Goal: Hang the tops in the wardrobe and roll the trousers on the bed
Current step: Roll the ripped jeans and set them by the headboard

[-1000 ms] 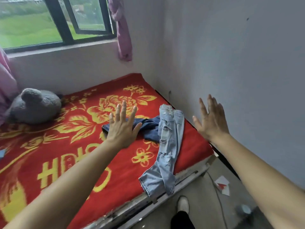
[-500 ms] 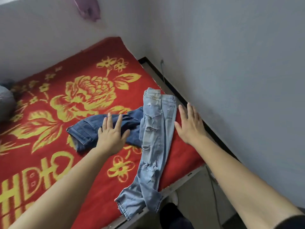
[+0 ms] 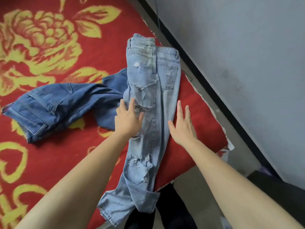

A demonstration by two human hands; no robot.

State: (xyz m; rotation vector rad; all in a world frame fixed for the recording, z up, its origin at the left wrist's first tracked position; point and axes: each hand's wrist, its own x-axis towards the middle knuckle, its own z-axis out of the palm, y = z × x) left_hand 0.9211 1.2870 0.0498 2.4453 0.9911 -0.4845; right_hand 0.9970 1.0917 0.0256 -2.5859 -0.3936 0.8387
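Light blue ripped jeans (image 3: 153, 83) lie folded lengthwise on the bed, waistband far from me, hems hanging over the near edge. My left hand (image 3: 127, 119) rests flat on their left side at the thigh, fingers apart. At the jeans' right edge, my right hand (image 3: 182, 128) lies flat and open, partly on the red blanket. A pair of dark blue jeans (image 3: 59, 104) lies crumpled to the left, one leg tucked under the light pair.
The bed carries a red blanket (image 3: 49, 47) with yellow flowers. A grey wall (image 3: 239, 55) runs close along the bed's right side, with a dark skirting strip (image 3: 206, 76). My dark trouser legs (image 3: 166, 212) stand at the bed's near edge.
The view has dropped and closed in on the jeans. Both hands came down from the air onto the light jeans, the left moving right off the dark pair.
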